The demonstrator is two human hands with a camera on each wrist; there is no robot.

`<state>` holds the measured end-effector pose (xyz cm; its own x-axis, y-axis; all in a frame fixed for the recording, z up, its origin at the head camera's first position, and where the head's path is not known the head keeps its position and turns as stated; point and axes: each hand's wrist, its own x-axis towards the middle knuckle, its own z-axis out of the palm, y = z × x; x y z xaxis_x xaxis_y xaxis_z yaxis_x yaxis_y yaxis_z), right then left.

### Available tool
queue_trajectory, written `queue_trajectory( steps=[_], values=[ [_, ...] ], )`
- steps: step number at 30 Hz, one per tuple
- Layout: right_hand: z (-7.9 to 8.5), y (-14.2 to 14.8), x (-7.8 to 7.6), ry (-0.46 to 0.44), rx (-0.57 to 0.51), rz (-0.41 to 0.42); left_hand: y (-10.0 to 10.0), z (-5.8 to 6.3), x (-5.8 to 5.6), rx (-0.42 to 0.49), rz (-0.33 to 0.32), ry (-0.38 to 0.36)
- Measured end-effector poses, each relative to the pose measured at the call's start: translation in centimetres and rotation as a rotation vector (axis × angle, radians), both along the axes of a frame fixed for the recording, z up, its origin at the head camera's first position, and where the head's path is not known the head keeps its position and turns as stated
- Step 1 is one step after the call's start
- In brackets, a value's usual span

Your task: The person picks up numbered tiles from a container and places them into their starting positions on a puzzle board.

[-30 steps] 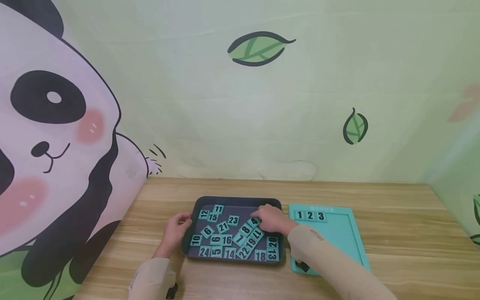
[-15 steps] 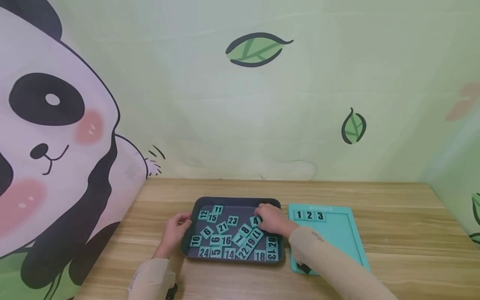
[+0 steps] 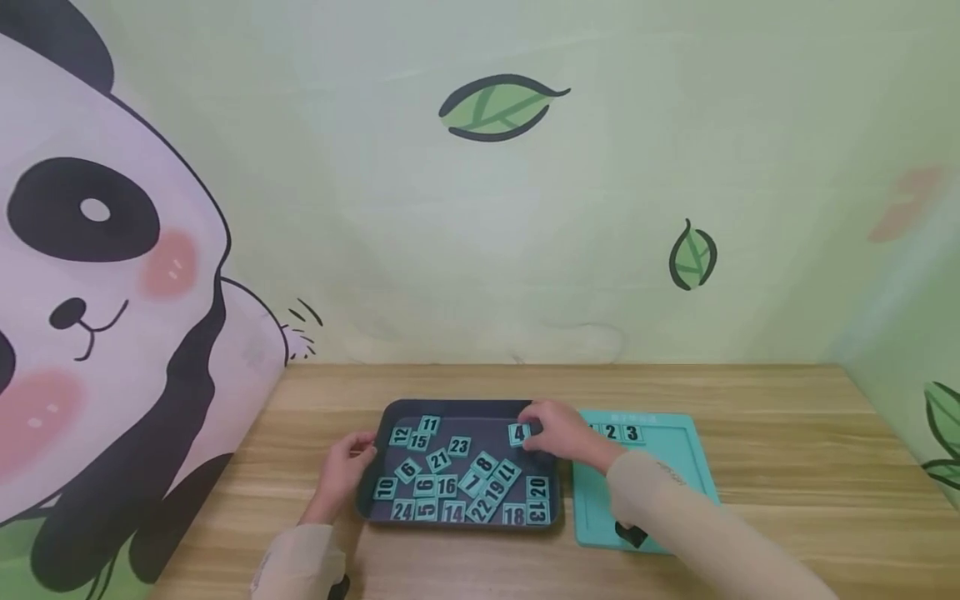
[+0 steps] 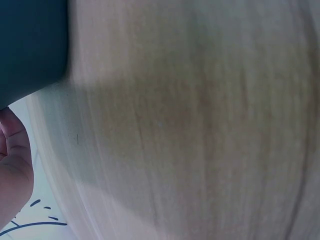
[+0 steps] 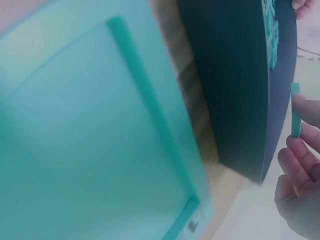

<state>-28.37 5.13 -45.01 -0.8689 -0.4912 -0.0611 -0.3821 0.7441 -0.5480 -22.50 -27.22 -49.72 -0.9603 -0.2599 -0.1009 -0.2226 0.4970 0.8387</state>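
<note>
A dark tray (image 3: 495, 450) holds many teal number tiles, among them 23 (image 3: 460, 447) and 8 (image 3: 484, 464). My right hand (image 3: 558, 432) pinches the number 4 tile (image 3: 517, 434) between thumb and fingers over the tray's back right part. In the right wrist view the tile (image 5: 295, 110) shows edge-on, lifted above the tray rim. At the tray's left side my left hand (image 3: 341, 473) holds the rim with thumb and forefinger; part of those fingers (image 4: 16, 135) shows in the left wrist view beside the tray wall (image 4: 32, 45).
A teal board (image 3: 645, 475) lies right of the tray, close to it, with tiles 2 (image 3: 611, 432) and 3 (image 3: 632, 433) in its top row and one more partly hidden by my right hand. The wooden table (image 3: 780, 467) meets a printed wall (image 3: 585, 208) behind.
My right hand has drawn the 4 tile away from the 8 tile, turned it upright and raised it slightly toward the tray's back right. My left hand keeps its place at the tray.
</note>
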Motion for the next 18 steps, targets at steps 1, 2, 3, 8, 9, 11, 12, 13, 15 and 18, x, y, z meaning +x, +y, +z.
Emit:
queue_trajectory(
  steps=[1, 2, 3, 8, 9, 11, 12, 13, 15, 18],
  values=[
    [0.1, 0.4, 0.0, -0.002, -0.008, -0.009, 0.0, 0.0, 0.0, -0.002, -0.001, -0.003],
    [0.2, 0.9, 0.1, -0.009, -0.018, -0.019, 0.0, 0.0, 0.0, -0.001, -0.001, -0.007],
    [0.3, 1.3, 0.1, -0.016, -0.026, -0.032, 0.0, 0.0, 0.0, -0.002, -0.002, -0.012],
    [0.6, 3.7, 0.1, -0.033, -0.057, -0.069, 0.2, 0.4, 0.3, 0.002, 0.001, -0.012],
    [0.6, 4.2, 0.0, -0.025, -0.058, -0.072, 0.2, 0.3, 0.3, 0.000, 0.000, -0.009],
    [0.5, 5.2, -0.1, -0.010, -0.066, -0.070, 0.2, 0.4, 0.3, -0.005, 0.002, -0.007],
    [0.4, 5.8, -0.2, -0.004, -0.070, -0.072, 0.2, 0.4, 0.3, -0.007, 0.005, -0.004],
    [0.4, 6.3, -0.2, -0.002, -0.074, -0.079, 0.2, 0.4, 0.3, -0.010, 0.003, 0.000],
    [0.4, 7.4, -0.3, 0.008, -0.081, -0.084, 0.3, 0.4, 0.3, -0.016, 0.004, 0.000],
    [0.4, 9.0, -0.4, 0.024, -0.089, -0.097, 0.4, 0.5, 0.3, -0.020, 0.000, -0.001]
  ],
)
